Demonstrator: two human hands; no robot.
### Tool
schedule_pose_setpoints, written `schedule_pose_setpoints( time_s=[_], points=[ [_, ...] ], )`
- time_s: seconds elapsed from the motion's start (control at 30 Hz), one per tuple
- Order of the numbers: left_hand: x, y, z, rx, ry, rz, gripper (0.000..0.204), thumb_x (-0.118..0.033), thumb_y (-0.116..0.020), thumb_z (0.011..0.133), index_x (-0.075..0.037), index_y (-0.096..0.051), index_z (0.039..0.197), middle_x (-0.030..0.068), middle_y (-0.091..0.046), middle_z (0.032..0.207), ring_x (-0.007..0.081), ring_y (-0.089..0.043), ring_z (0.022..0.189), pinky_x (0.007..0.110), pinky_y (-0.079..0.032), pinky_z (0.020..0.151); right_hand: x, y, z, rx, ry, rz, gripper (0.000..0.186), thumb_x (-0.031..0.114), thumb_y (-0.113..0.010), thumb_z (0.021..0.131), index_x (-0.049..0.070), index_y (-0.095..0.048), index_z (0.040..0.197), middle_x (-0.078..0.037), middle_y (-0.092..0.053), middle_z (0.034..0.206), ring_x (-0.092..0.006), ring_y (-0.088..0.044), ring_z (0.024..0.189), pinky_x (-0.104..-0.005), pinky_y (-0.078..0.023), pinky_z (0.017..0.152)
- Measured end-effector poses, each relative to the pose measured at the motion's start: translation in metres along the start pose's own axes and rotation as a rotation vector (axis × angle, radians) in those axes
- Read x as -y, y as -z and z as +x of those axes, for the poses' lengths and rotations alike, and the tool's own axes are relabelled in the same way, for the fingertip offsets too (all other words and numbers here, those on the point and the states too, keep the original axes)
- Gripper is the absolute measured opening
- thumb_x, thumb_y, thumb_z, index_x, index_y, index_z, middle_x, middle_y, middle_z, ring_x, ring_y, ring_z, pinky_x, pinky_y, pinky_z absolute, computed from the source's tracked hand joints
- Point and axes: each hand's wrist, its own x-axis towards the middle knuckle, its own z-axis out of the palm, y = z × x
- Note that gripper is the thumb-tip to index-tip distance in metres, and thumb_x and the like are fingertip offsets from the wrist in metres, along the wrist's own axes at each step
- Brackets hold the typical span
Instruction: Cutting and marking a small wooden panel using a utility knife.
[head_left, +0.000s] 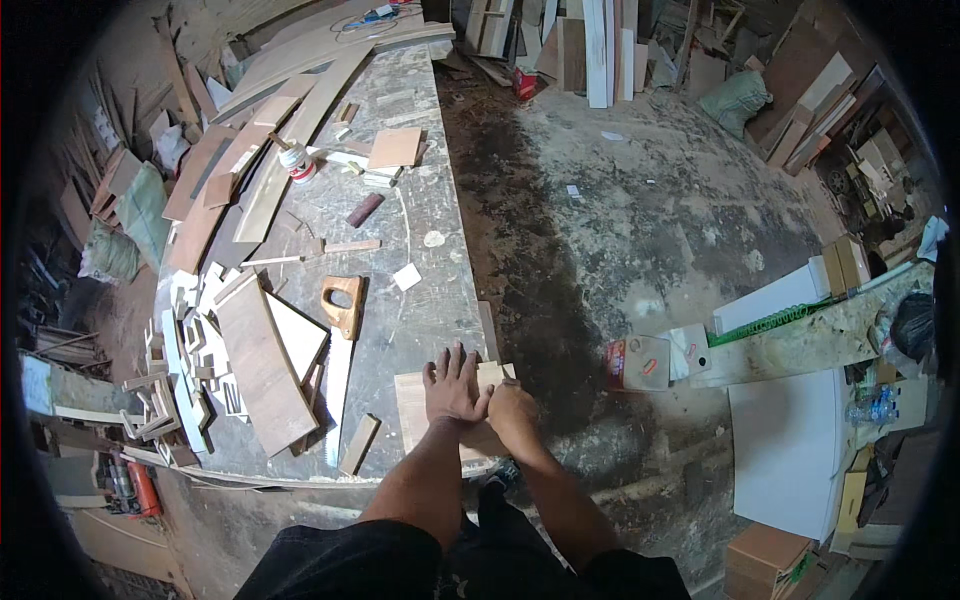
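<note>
A pale wooden board (411, 408) lies at the near right corner of the worktable (425, 310). My left hand (457, 388) rests flat on it with the fingers spread. Beside it, my right hand (514, 414) is closed at the board's right edge; a small dark tip shows above the fist, but what it holds is hidden. To the left lies a handsaw (343, 308) with a wooden handle, its blade toward me. A short wood strip (359, 445) sits between the saw and the board.
A large brown panel (266, 365) leans over white offcuts (207, 345) at left. Farther back stand a white glue bottle (297, 162) and a square wood piece (396, 147). Past the table's right edge, a box (640, 362) and a white panel (785, 445) stand.
</note>
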Motion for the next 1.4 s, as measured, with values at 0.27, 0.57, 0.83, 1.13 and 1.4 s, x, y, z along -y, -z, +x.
schedule_pose_setpoints(
  time_s=[0.27, 0.57, 0.83, 1.13, 1.4],
  points=[
    [-0.002, -0.004, 0.0, 0.016, 0.002, 0.02, 0.082, -0.063, -0.053, 0.086, -0.019, -0.04, 0.155, 0.0165, -0.027, 0.166, 0.0396, -0.024, 0.152, 0.062, -0.015, 0.12, 0.007, 0.017, -0.019, -0.018, 0.017, -0.006, 0.031, 0.023, -0.051, 0.098, 0.001, -0.071, 0.094, -0.025, -0.074, 0.097, -0.0404, -0.074, 0.09, -0.0474, -0.06, 0.078],
    [-0.006, 0.0, 0.001, -0.012, -0.019, 0.004, 0.083, -0.059, -0.054, 0.083, -0.015, -0.043, 0.153, 0.0184, -0.027, 0.166, 0.0411, -0.025, 0.151, 0.063, -0.015, 0.119, -0.017, 0.014, -0.06, 0.072, 0.145, -0.014, 0.024, 0.019, -0.055, 0.096, 0.006, -0.074, 0.098, -0.02, -0.074, 0.095, -0.0367, -0.074, 0.092, -0.0461, -0.06, 0.078],
    [-0.002, 0.008, 0.004, 0.08, 0.014, 0.016, 0.084, -0.058, -0.052, 0.085, -0.015, -0.037, 0.156, 0.0162, -0.022, 0.168, 0.0397, -0.019, 0.154, 0.063, -0.011, 0.121, 0.013, 0.031, -0.029, 0.224, -0.181, 0.005, 0.04, 0.037, -0.054, 0.096, 0.003, -0.073, 0.1, -0.02, -0.074, 0.106, -0.0364, -0.072, 0.102, -0.0471, -0.058, 0.085],
    [-0.004, 0.011, 0.004, 0.104, 0.025, 0.01, 0.084, -0.058, -0.052, 0.086, -0.015, -0.037, 0.157, 0.0169, -0.022, 0.168, 0.0395, -0.019, 0.154, 0.063, -0.011, 0.121, 0.003, 0.034, -0.026, 0.259, -0.134, 0.008, 0.04, 0.035, -0.052, 0.098, 0.004, -0.072, 0.109, -0.023, -0.072, 0.112, -0.0408, -0.07, 0.108, -0.0493, -0.057, 0.091],
    [-0.003, 0.007, 0.003, 0.094, 0.021, 0.009, 0.082, -0.057, -0.051, 0.087, -0.016, -0.037, 0.156, 0.0166, -0.02, 0.168, 0.0392, -0.019, 0.154, 0.064, -0.012, 0.121, 0.013, 0.043, -0.034, 0.147, -0.24, 0.077, 0.045, 0.037, -0.054, 0.098, 0.003, -0.061, 0.126, -0.028, -0.07, 0.108, -0.0428, -0.069, 0.106, -0.0506, -0.055, 0.093]
  ],
)
